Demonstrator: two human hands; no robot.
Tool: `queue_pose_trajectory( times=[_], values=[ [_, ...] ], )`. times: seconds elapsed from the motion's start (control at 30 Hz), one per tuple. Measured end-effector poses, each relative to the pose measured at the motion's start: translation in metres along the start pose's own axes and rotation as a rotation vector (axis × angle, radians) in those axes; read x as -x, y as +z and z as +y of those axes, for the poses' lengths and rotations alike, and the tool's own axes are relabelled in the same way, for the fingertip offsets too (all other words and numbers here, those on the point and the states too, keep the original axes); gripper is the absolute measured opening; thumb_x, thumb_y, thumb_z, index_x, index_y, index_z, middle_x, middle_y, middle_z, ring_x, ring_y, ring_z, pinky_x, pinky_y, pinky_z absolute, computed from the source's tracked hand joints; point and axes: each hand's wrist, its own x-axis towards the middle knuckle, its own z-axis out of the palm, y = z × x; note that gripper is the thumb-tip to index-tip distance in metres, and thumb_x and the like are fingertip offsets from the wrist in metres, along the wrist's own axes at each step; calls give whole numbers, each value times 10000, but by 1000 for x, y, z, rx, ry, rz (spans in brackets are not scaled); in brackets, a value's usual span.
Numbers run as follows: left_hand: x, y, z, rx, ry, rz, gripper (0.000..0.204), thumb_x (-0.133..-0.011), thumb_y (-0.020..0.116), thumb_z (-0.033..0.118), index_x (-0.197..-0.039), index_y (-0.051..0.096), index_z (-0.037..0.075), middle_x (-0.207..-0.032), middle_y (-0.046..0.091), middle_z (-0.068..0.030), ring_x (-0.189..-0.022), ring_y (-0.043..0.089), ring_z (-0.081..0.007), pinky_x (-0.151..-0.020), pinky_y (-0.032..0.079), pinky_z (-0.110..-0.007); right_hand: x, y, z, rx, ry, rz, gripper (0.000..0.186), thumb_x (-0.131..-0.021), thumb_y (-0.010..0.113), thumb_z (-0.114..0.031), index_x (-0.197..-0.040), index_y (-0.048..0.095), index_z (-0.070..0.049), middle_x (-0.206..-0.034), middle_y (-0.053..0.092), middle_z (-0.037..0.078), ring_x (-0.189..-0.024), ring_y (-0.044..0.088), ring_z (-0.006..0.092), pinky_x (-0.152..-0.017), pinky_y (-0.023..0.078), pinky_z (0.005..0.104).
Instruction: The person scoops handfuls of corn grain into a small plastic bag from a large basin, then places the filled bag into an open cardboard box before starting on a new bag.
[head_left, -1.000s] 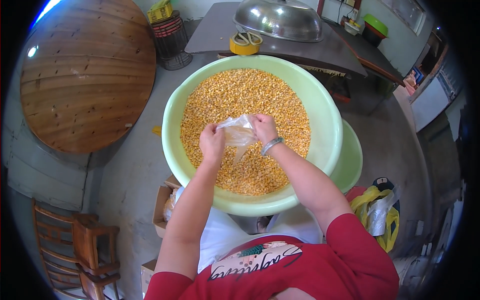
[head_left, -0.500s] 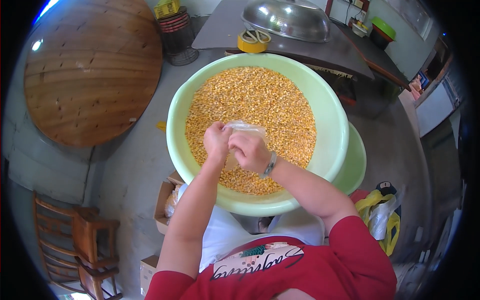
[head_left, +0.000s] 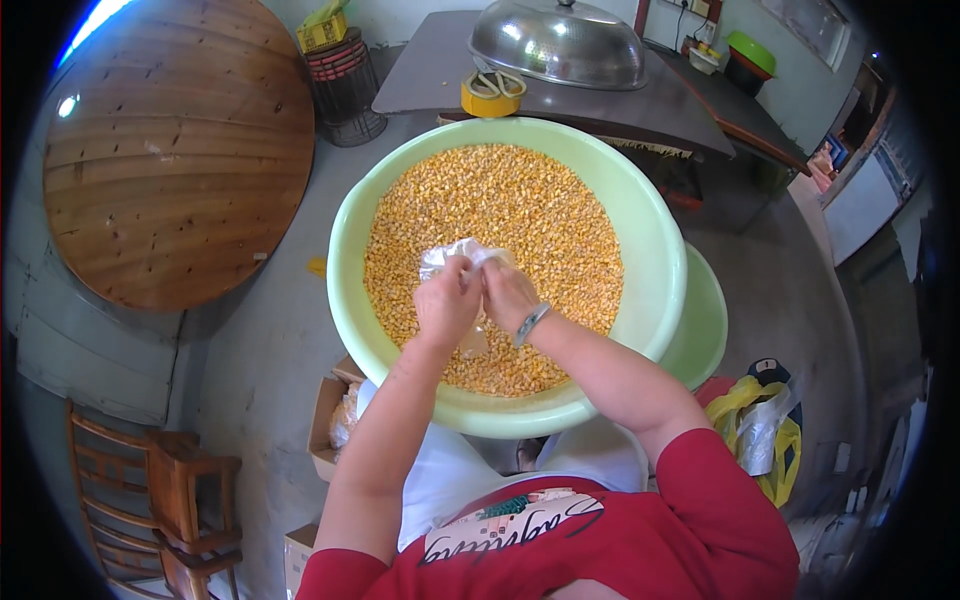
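Observation:
A wide pale green basin stands before me, filled with yellow corn kernels. Over the kernels, a thin clear plastic bag is gripped between my two hands. My left hand is closed, its fingers pinching the plastic. My right hand, with a bangle at its wrist, also pinches the bag close beside the left. The bag's top edge is bunched above my fingers. Part of it hangs below, between my hands, and whether anything is inside I cannot tell.
Beyond the basin, a grey table bears scissors on a yellow tape roll and a metal domed lid. A cardboard box sits left of my legs. Yellow bags lie on the right. A wooden chair stands at lower left.
The bag's upper edge has shifted left and is more gathered. My hands have turned and drawn level, thumbs close together. The view has tilted slightly.

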Motion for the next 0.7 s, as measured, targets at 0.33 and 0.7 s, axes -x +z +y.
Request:
queue_pose_trajectory(
  times=[0.33,0.7],
  values=[
    [4,6,3,35,303,-164,109,-779,614,135,-837,549,70,-625,582,-99,-550,585,-256,-497,449,-345,-21,-28,25,-1255,751,-129,200,-833,552,-197,-667,559,-86,-555,525,29,-412,457,130,-346,309,261],
    [8,6,15,194,313,-288,104,-788,600,114,-840,521,71,-623,564,-113,-553,572,-288,-497,441,-357,-28,-17,15,-1600,642,131,160,-857,535,-177,-867,609,-36,-771,595,59,-675,584,158,-557,491,257]
  ],
)
